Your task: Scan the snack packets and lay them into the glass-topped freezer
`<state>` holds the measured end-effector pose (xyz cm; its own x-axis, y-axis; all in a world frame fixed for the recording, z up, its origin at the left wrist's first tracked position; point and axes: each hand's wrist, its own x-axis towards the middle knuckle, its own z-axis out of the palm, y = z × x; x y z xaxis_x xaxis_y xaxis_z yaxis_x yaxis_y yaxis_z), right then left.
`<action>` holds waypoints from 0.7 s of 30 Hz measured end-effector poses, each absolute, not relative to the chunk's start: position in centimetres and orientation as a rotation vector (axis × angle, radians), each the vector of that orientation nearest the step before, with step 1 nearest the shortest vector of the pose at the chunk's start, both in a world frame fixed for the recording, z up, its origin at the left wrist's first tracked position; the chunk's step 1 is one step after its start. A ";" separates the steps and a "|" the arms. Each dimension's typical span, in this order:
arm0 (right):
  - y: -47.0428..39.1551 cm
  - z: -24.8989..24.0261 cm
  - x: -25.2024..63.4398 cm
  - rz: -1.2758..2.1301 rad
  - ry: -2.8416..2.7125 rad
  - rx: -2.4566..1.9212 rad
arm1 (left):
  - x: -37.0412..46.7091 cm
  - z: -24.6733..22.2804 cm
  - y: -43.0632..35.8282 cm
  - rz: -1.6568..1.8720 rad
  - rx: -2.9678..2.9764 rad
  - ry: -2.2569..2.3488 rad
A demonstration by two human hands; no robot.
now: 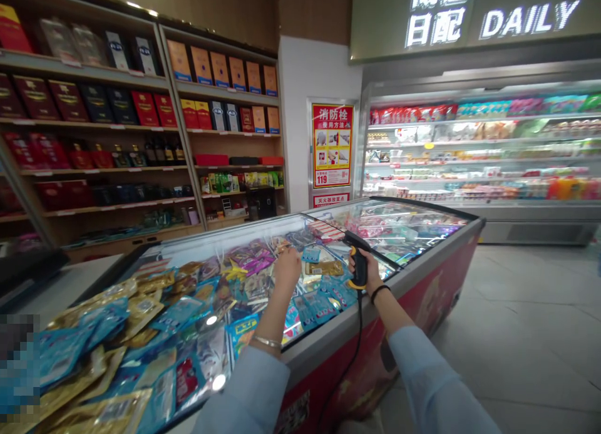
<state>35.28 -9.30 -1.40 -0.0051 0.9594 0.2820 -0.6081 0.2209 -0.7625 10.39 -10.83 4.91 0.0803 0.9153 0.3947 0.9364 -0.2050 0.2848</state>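
My right hand [370,270] is wrapped round the grip of a black and yellow barcode scanner [359,268], whose head points forward and left. Its black cable hangs down past the chest freezer's front edge. Over the freezer's glass top, my left hand [287,268] is closed, fingers curled away from me; what they hold, if anything, is hidden. Beneath and around both hands are flat snack packets: a gold packet [323,268] between the hands, blue packets [319,305] nearer me, and a purple packet [256,258] left of my left hand.
The red-sided chest freezer [425,296] runs away to the right. More gold and blue packets [103,324] are heaped at the left. Shelves of boxed bottles [117,102] stand behind, and a lit open fridge [483,146] is at the back right. Tiled floor [530,321] lies right.
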 end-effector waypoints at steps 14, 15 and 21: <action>-9.3 -1.3 35.0 1.362 -0.879 -0.644 | 12.8 0.0 -8.3 -0.538 -2.364 -1.896; -9.4 -1.3 34.9 1.362 -0.885 -0.649 | 12.8 -0.2 -8.3 -0.545 -2.356 -1.912; -10.1 -1.4 34.6 1.366 -0.888 -0.732 | 12.9 -1.0 -8.8 -0.573 -2.371 -1.939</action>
